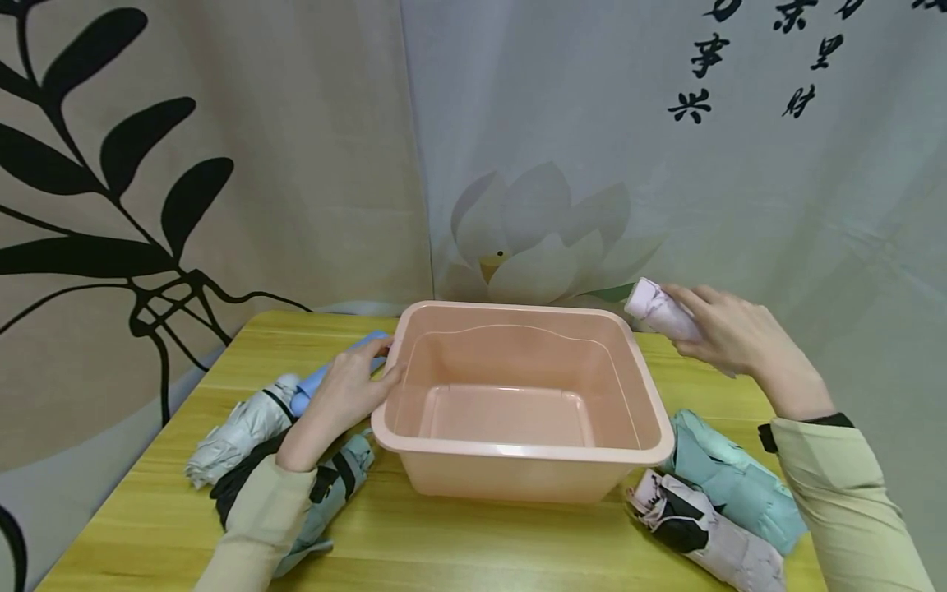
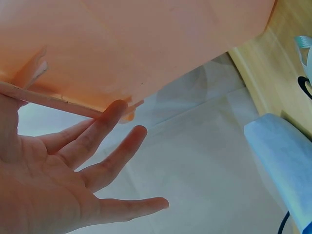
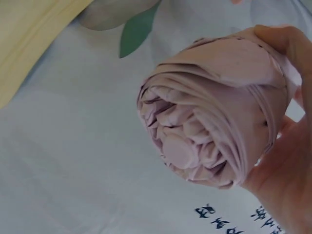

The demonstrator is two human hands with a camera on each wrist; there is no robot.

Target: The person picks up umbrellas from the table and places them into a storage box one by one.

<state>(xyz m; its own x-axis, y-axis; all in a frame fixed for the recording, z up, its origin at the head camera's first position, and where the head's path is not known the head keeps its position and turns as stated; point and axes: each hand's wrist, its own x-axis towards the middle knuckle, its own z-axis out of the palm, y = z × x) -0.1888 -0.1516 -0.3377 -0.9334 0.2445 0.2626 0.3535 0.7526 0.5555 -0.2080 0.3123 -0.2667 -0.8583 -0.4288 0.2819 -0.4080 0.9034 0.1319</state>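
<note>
A peach plastic basin with nothing inside stands upright on the table. At its left side my left hand holds the rim; the left wrist view shows fingers beneath the rim, several of them spread. Over the table's right side, my right hand grips a folded pale pink umbrella, raised beside the basin's far right corner. Its bunched fabric end, with a round pink cap, faces the right wrist camera, and the fingers wrap its side.
Left of the basin lie a silver umbrella, a blue one, a black one and a grey-green one. On the right lie a teal umbrella and a pinkish-grey one. Behind the wooden table hangs a printed curtain.
</note>
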